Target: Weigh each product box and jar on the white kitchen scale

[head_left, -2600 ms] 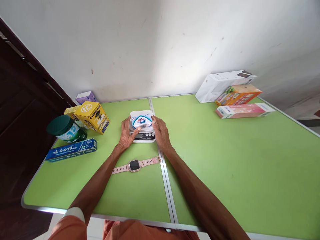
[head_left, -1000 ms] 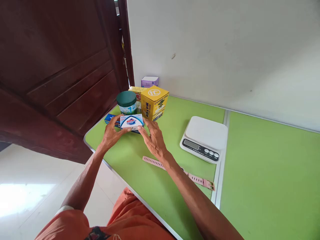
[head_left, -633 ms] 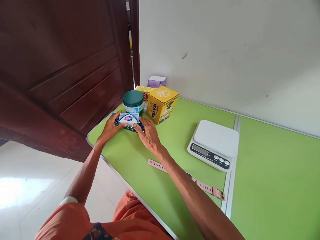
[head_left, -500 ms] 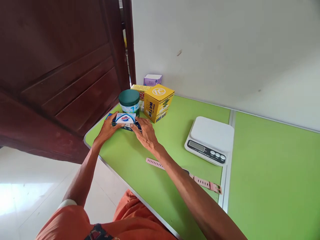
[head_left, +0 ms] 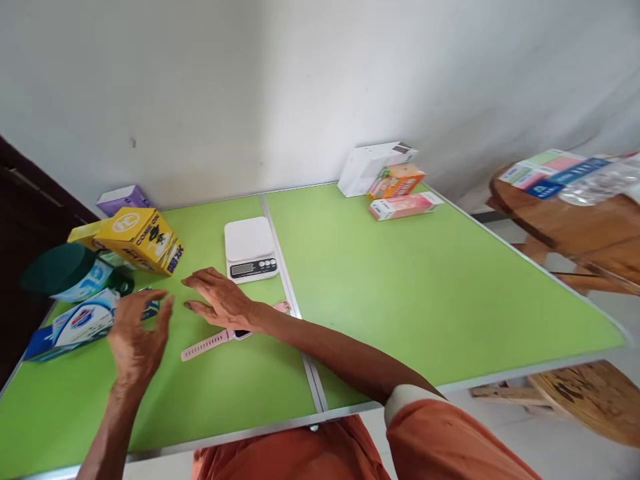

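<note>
My left hand (head_left: 134,333) hovers open over the green table (head_left: 400,280), fingers spread, just right of a white and blue soap box (head_left: 83,323). That box lies on a long blue carton (head_left: 37,345) at the table's left edge. My right hand (head_left: 220,301) is open too, fingers stretched leftward above a pink smartwatch (head_left: 210,341) whose strap shows beneath the wrist. Neither hand holds anything. A white kitchen scale (head_left: 250,248) stands bare behind my right hand.
At the left stand a green-lidded jar (head_left: 70,275), a yellow box (head_left: 140,239) and a purple box (head_left: 125,199). Three boxes, white (head_left: 375,167), orange (head_left: 397,180) and pink (head_left: 405,205), lie at the back. A round wooden table (head_left: 575,227) with packets is at the right.
Both hands have let go of the soap box, which now rests on the blue carton, and have pulled back to the right. The view has swung right.
</note>
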`<state>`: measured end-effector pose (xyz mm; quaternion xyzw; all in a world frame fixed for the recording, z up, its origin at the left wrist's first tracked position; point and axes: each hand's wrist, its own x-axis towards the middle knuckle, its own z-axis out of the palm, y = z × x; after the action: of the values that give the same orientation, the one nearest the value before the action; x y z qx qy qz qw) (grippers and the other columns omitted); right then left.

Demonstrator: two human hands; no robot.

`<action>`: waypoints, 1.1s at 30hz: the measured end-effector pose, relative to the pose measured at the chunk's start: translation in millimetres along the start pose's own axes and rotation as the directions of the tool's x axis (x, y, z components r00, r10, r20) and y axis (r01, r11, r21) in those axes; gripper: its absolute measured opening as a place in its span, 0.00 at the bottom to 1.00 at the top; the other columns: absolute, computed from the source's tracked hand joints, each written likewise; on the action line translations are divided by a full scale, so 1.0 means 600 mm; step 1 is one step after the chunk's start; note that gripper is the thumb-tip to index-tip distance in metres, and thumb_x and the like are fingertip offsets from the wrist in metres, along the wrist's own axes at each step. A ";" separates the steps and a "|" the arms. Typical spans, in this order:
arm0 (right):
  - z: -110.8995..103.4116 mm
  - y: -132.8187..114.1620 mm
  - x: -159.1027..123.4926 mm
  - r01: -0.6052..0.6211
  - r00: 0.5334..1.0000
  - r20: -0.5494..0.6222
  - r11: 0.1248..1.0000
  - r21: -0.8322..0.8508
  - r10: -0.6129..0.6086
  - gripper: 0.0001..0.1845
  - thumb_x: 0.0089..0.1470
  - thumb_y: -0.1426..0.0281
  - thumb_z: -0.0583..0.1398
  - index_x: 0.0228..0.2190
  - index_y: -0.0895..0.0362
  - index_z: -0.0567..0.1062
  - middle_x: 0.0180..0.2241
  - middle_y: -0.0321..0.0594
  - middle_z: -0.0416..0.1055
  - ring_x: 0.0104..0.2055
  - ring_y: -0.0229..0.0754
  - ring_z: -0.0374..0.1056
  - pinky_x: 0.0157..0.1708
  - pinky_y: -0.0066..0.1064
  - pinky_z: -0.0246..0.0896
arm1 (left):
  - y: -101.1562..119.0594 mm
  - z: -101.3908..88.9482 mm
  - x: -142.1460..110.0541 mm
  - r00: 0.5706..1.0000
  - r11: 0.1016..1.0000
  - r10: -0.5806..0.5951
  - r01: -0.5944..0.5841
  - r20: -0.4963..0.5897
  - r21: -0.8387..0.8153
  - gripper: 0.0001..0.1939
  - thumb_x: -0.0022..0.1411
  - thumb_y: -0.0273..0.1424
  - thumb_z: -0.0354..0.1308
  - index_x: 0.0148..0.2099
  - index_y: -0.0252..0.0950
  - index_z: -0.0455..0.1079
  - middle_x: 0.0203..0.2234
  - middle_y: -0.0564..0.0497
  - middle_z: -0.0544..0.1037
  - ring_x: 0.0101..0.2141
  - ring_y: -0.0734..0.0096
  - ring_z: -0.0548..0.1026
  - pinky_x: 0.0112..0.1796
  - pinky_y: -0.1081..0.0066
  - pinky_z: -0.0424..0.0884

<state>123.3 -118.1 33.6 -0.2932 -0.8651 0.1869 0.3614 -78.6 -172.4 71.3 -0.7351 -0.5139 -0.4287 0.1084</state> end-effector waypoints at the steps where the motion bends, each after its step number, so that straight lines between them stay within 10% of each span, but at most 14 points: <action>1: -0.026 0.011 -0.026 -0.038 0.999 -0.026 0.999 -0.010 0.038 0.16 0.74 0.65 0.60 0.58 0.59 0.74 0.55 0.54 0.78 0.58 0.51 0.73 0.60 0.46 0.73 | 0.028 0.030 0.007 0.997 0.994 0.057 -0.052 0.051 -0.099 0.04 0.70 0.34 0.66 0.44 0.41 0.79 0.37 0.49 0.86 0.40 0.58 0.83 0.45 0.57 0.80; 6: -0.156 0.064 -0.175 -0.232 0.938 -0.279 0.970 -0.065 0.206 0.16 0.74 0.66 0.57 0.58 0.54 0.76 0.52 0.50 0.80 0.56 0.53 0.73 0.57 0.53 0.76 | 0.166 0.183 0.048 0.942 0.874 0.216 -0.069 0.258 -0.481 0.04 0.73 0.31 0.62 0.44 0.40 0.78 0.37 0.50 0.86 0.39 0.64 0.83 0.43 0.63 0.80; 10: -0.259 0.107 -0.300 -0.392 0.797 -0.532 0.915 -0.095 0.286 0.15 0.73 0.64 0.58 0.57 0.51 0.78 0.50 0.48 0.81 0.52 0.53 0.75 0.52 0.51 0.79 | 0.279 0.305 0.085 0.841 0.805 0.294 0.039 0.455 -0.592 0.07 0.73 0.35 0.61 0.50 0.41 0.77 0.44 0.48 0.84 0.47 0.59 0.82 0.50 0.57 0.80; 16: -0.420 0.232 -0.463 -0.736 0.289 -0.896 0.676 0.016 0.336 0.24 0.68 0.51 0.59 0.56 0.53 0.76 0.55 0.53 0.76 0.55 0.57 0.72 0.49 0.53 0.78 | 0.448 0.498 0.148 0.692 0.734 0.352 0.215 0.631 -0.645 0.30 0.67 0.38 0.69 0.66 0.38 0.66 0.61 0.34 0.74 0.61 0.47 0.75 0.62 0.47 0.73; 21: -0.520 0.369 -0.528 -0.815 -0.063 -0.936 0.523 0.248 0.347 0.42 0.65 0.38 0.52 0.62 0.58 0.70 0.61 0.60 0.69 0.61 0.61 0.69 0.60 0.61 0.68 | 0.543 0.624 0.189 0.659 0.746 0.274 0.314 0.700 -0.587 0.46 0.63 0.43 0.73 0.74 0.35 0.56 0.68 0.29 0.64 0.72 0.37 0.62 0.70 0.43 0.60; 27: -0.566 0.474 -0.495 -0.825 -0.066 -0.926 0.502 0.261 0.373 0.47 0.67 0.35 0.44 0.64 0.59 0.69 0.63 0.62 0.67 0.69 0.63 0.62 0.69 0.62 0.56 | 0.571 0.707 0.206 0.686 0.767 0.195 0.340 0.701 -0.545 0.54 0.60 0.46 0.74 0.77 0.34 0.51 0.69 0.28 0.64 0.73 0.37 0.60 0.70 0.45 0.59; 33: -0.571 0.491 -0.480 -0.856 -0.078 -0.905 0.438 0.276 0.418 0.42 0.67 0.40 0.52 0.62 0.62 0.70 0.56 0.61 0.69 0.62 0.61 0.66 0.65 0.58 0.60 | 0.576 0.728 0.222 0.693 0.809 0.183 0.297 0.697 -0.507 0.38 0.64 0.42 0.71 0.70 0.36 0.64 0.65 0.33 0.72 0.68 0.41 0.68 0.67 0.48 0.64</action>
<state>647.8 -41.7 -43.5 -0.7893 -0.2575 -0.0349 0.5563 455.0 23.2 1.1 -0.8213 -0.3804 -0.2463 -0.3466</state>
